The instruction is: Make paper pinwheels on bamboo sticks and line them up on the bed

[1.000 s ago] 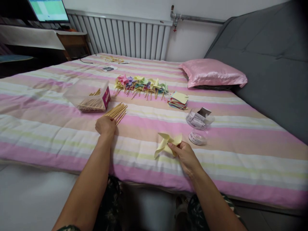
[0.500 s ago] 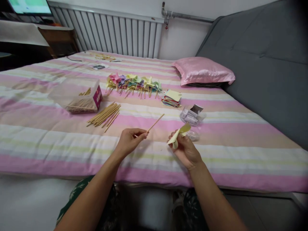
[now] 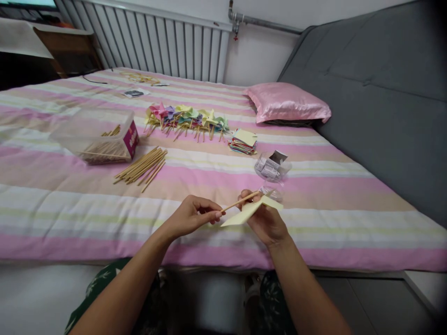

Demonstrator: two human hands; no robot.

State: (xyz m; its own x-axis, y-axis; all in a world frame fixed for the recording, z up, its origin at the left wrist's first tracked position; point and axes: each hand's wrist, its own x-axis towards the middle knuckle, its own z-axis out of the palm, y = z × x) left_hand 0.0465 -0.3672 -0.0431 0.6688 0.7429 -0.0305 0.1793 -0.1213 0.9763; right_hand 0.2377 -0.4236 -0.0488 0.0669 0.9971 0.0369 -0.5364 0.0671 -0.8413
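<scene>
Between thumb and fingers, my left hand pinches one end of a thin wooden stick. The stick's far end reaches the fingertips of my right hand. That hand is closed on a folded pale yellow paper pinwheel, whose one flap points down to the left. The right fingers partly hide the paper and the stick's tip, so I cannot tell whether the two are joined. Just beyond the right hand lies a clear plastic lid. A bundle of loose sticks rests on the bed, left of my hands.
A clear plastic box holds more sticks at the left. Several finished pinwheels lie farther back, beside a stack of coloured paper squares. A clear plastic container sits at the right. Behind it is a pink pillow.
My left hand has brought the stick right and down to the right hand. The paper has turned, with a flap now spread toward the left. The camera view has shifted slightly.
</scene>
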